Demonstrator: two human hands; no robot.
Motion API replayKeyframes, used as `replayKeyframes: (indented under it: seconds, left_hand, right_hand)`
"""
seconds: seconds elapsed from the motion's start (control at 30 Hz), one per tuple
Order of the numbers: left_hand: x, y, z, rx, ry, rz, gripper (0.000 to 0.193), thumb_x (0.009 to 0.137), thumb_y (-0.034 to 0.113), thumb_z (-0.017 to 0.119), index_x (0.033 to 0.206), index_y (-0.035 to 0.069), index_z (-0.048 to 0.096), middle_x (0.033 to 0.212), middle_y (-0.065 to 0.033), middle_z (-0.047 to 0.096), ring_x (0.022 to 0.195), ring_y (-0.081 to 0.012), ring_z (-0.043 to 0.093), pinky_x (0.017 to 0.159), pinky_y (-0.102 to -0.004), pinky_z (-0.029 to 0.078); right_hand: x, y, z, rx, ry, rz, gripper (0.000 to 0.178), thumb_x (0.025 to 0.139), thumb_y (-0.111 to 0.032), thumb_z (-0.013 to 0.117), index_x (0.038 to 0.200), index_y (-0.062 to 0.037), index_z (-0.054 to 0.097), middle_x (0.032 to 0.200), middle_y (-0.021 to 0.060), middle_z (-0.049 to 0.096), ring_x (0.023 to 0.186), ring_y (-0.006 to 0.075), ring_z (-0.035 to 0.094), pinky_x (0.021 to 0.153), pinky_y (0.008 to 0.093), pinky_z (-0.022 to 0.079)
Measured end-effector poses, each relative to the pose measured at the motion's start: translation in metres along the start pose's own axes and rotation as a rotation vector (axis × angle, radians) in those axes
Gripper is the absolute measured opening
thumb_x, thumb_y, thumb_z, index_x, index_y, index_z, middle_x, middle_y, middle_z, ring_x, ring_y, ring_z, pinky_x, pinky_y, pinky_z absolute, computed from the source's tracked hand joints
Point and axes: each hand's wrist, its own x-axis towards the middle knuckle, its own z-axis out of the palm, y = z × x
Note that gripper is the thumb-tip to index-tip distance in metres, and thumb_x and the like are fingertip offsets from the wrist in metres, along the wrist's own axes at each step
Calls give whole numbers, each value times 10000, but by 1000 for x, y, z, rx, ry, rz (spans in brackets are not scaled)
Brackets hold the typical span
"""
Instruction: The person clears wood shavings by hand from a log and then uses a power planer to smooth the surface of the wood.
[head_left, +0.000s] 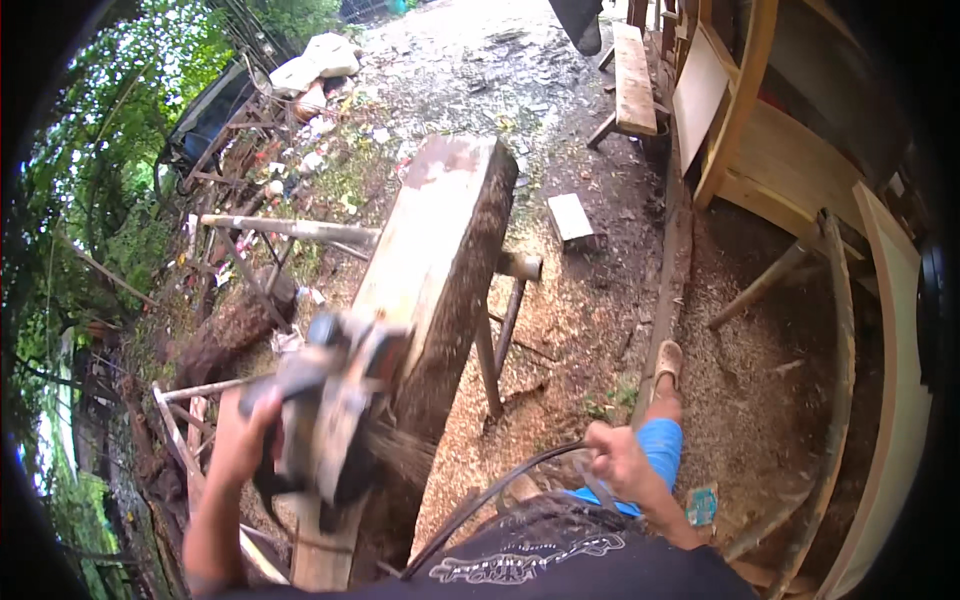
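Observation:
My left hand (250, 432) is wrapped round the handle of an electric planer (335, 410), which is smeared by motion. The tool rests on the top face of a thick timber beam (430, 240), towards its near end. Shavings (405, 450) spray from its right side. Pale planed wood shows on the beam's top, while its right side is dark and rough. My right hand (618, 462) is closed around a dark power cord (500, 487), held off to the right of the beam. The cord curves down past my dark shirt.
Round poles on trestle legs (290, 228) carry the beam. A small wood block (571, 218) lies on shavings beyond it. A plank bench (633, 80) stands far right, near leaning boards and wooden frames (740, 110). White sacks (318, 63) and litter lie far left, beside trees.

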Motion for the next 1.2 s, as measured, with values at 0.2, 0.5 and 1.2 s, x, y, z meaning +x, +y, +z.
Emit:
replayKeyframes:
  seconds: [0.2, 0.5, 1.2]
  left_hand:
    - [10, 18, 10, 2, 129, -100, 483, 842, 482, 580, 645, 45, 515, 482, -38, 500, 372, -116, 482, 370, -249, 369]
    - [303, 144, 76, 37, 70, 118, 421, 842, 454, 573, 644, 85, 527, 537, -14, 496, 402, -110, 470, 383, -260, 371]
    - [70, 24, 3, -58, -22, 70, 432, 830, 463, 600, 689, 60, 538, 527, -13, 495, 390, -121, 493, 368, -246, 400]
  right_hand:
    - [60, 25, 8, 78, -42, 66, 676, 832, -685, 452, 702, -21, 457, 548, 104, 439, 495, 207, 456, 473, 355, 353]
    - [43, 112, -57, 47, 277, 221, 555, 827, -563, 571, 677, -58, 398, 577, -12, 338, 550, 94, 342, 479, 284, 274]
    - [-48, -53, 23, -4, 127, 52, 175, 912, -159, 521, 939, 5, 575, 707, 170, 581, 567, 272, 576, 538, 375, 440]
